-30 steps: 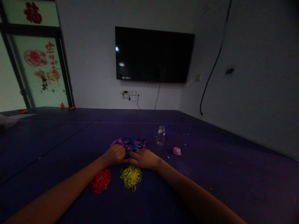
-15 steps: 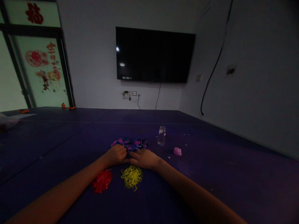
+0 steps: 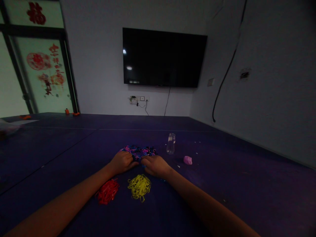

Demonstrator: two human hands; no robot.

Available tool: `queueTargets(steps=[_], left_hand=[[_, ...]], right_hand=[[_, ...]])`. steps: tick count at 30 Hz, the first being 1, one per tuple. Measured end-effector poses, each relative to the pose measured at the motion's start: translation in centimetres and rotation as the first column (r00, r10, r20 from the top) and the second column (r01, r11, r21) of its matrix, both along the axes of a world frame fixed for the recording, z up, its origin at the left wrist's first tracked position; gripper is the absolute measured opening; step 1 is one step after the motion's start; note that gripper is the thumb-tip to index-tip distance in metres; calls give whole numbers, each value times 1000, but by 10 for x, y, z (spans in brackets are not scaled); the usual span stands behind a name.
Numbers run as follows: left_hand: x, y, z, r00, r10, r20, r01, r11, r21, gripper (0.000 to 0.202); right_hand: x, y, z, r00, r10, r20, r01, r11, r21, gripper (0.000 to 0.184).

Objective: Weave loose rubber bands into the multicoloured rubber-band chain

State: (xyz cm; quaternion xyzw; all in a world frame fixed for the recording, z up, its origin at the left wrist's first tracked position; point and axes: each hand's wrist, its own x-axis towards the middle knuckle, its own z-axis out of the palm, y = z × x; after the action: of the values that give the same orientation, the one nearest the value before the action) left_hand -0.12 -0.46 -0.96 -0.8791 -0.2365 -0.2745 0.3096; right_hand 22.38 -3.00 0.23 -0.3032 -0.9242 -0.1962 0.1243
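A loose pile of pink, blue and black rubber bands [image 3: 138, 150] lies just beyond my two hands. At its near left edge is my left hand [image 3: 123, 162], its fingers bent over the bands and its thumb stretched apart from them; the fingertips are partly hidden. My right hand [image 3: 155, 165] has its fingers curled at the pile's near right side, with a bit of blue band at the fingertips. Closer to me lie a heap of yellow rubber bands [image 3: 139, 187] and, beside my left forearm, a heap of red rubber bands [image 3: 108, 191].
A clear bottle [image 3: 171, 144] stands upright right of the pile, with a pink lump [image 3: 187, 160] beyond my right wrist. Small white scraps dot the dark purple surface [image 3: 222, 171]. A clear plastic bag [image 3: 7, 127] sits at the far left.
My hands have drawn apart a little; their fingers and thumbs no longer meet. A bit of blue now shows at my right fingertips. The yellow and red heaps are unchanged.
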Motion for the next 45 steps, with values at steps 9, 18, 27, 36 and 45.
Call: queueTargets(steps=[9,18,27,36,45], left_hand=[[-3,6,1,985,115,130,-96,985,-143,44],[-6,10,1,973,144,181,-116,981,-158,27],[-4,10,0,970,134,202,-95,977,-192,24],[-4,8,2,972,184,144,-138,949,-282,24],[-4,9,1,974,163,155,-115,953,-280,25]], right_hand=[[10,4,-2,931,-219,-293,182,972,-146,18],[31,11,-6,658,-310,-686,34,922,-385,9],[66,-37,-14,646,-462,-607,-56,765,-642,15],[66,-52,-13,736,-400,-547,22,821,-571,16],[72,-46,-17,797,-217,-563,-104,869,-483,25]])
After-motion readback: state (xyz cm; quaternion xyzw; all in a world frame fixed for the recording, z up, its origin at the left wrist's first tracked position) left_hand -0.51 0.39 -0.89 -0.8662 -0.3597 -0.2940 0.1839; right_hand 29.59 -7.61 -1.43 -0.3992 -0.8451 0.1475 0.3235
